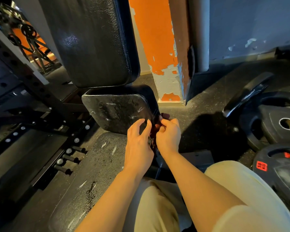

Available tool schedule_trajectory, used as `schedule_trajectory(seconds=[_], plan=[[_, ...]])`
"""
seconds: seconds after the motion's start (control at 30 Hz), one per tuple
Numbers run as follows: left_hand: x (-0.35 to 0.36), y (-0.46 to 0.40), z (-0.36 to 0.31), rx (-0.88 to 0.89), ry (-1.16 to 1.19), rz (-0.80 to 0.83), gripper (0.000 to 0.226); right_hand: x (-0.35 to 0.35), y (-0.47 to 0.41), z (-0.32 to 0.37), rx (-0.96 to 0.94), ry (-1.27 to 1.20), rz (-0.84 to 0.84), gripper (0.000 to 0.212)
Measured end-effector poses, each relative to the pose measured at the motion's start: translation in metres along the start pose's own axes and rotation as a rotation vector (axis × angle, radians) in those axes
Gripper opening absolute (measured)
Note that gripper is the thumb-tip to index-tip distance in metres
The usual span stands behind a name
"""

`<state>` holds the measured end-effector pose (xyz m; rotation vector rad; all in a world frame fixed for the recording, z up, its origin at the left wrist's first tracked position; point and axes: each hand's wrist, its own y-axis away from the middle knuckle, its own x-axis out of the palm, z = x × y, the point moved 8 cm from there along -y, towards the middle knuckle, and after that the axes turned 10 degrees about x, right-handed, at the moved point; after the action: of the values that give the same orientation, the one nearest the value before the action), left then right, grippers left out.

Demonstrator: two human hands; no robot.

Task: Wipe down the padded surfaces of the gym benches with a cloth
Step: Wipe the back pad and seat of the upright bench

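both hands (pixel 138 143) (pixel 168 137) hold a dark cloth (pixel 164 116) beside the seat pad (pixel 117 111); weight plates (pixel 278 124) right.

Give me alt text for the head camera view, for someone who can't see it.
Two bare hands, the left hand and the right hand, bunch a dark cloth at the right edge of a black padded seat, below an upright black back pad. Weight plates lie on the floor at right.
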<state>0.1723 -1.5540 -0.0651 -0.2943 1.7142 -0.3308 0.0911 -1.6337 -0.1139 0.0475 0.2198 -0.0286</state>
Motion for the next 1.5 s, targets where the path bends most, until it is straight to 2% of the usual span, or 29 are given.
schedule_trajectory(seconds=[0.13,0.27,0.33,0.5,0.6,0.67,0.9,1.2,1.37,1.5], plan=[[0.000,0.001,-0.001,-0.017,0.006,0.013,0.071,-0.001,0.008,-0.003,0.028,0.016,0.017,0.035],[-0.001,0.001,0.002,-0.025,0.018,-0.012,0.067,-0.004,0.025,0.015,-0.108,-0.052,-0.025,0.033],[0.000,0.001,0.002,-0.014,0.011,-0.011,0.069,-0.003,0.017,0.014,-0.107,-0.070,-0.037,0.032],[0.000,0.002,0.003,-0.005,0.008,0.002,0.076,0.002,-0.012,-0.027,0.195,0.041,0.004,0.030],[0.000,0.002,0.003,0.000,0.012,-0.004,0.075,-0.008,0.004,0.000,-0.008,-0.022,-0.150,0.033],[0.000,0.001,0.003,0.006,0.013,-0.017,0.074,-0.007,0.006,0.012,-0.095,-0.042,-0.136,0.034],[0.002,0.000,0.002,0.016,0.008,-0.007,0.072,-0.003,-0.017,0.004,0.012,0.069,0.057,0.036],[0.002,0.001,0.001,-0.002,0.014,0.026,0.072,-0.004,0.003,0.011,-0.067,0.092,-0.009,0.033],[0.003,0.002,0.001,-0.001,0.014,0.044,0.076,0.004,-0.018,-0.002,0.043,0.063,0.035,0.034],[0.002,0.001,0.001,-0.015,0.032,0.050,0.075,0.000,-0.007,0.003,-0.031,0.095,0.005,0.034]])
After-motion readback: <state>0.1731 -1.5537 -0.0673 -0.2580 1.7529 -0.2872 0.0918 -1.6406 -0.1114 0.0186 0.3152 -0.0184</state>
